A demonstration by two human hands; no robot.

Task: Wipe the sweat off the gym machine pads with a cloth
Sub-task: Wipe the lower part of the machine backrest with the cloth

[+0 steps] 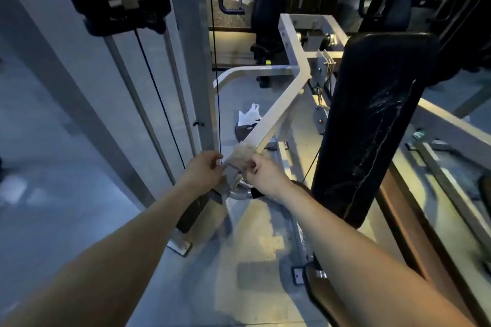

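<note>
Cloth (243, 152) bunched on up-right-slanting bar (279, 111); right hand (263, 171) grips.

head camera looks forward and down, close over both forearms.

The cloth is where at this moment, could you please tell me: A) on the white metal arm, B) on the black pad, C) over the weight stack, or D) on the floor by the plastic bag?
A: the cloth lies over the white metal arm, held by the right hand, with the left hand gripping the arm just below it; the black pad stands apart.
</note>
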